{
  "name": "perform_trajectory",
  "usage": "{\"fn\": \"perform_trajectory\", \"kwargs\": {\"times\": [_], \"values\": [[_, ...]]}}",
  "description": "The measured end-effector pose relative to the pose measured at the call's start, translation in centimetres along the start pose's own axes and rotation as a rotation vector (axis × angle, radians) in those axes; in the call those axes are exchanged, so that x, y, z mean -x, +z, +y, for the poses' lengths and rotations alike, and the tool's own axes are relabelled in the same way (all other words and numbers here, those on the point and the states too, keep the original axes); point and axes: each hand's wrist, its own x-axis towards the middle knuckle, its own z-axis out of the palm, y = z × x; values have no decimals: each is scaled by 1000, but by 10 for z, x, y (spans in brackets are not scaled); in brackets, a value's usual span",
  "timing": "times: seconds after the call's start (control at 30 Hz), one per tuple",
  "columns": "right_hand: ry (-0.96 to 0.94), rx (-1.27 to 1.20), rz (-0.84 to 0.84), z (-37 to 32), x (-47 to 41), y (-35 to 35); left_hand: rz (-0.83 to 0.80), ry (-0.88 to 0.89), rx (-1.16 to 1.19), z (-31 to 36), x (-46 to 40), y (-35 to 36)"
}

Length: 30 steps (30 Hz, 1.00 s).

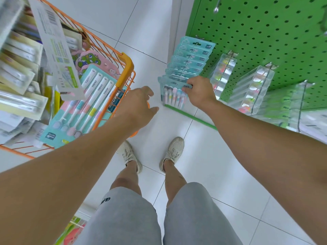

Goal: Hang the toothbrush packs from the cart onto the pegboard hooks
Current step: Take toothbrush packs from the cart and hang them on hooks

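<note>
Teal toothbrush pack (174,93) upright, bristles up, right hand (198,93) fingers pinching it, left hand (139,105) relaxed

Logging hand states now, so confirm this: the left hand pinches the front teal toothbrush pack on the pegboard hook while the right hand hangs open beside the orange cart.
The hands are swapped. In the head view the right hand pinches the front teal toothbrush pack on the green pegboard hook, while the left hand hangs open beside the orange cart.
</note>
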Motion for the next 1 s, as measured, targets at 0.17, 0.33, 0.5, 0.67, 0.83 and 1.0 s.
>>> {"fn": "perform_trajectory", "kwargs": {"times": [0.17, 0.33, 0.5, 0.67, 0.83, 1.0], "values": [[115, 45, 57, 5, -3, 1, 19, 9, 39, -11, 6, -1], [208, 111, 100, -3, -7, 0, 53, 34, 52, -17, 8, -11], [309, 122, 81, -12, -1, -3, 91, 94, 129, -15, 19, -33], [213, 78, 175, -72, 52, -34, 342, 46, 326, -22, 58, -80], [-336, -103, 74, -192, 130, -27, 521, -406, 244, -103, 106, -110], [-639, 257, -434, -279, 110, 36, 135, -561, 70, -176, 125, -115]]}}
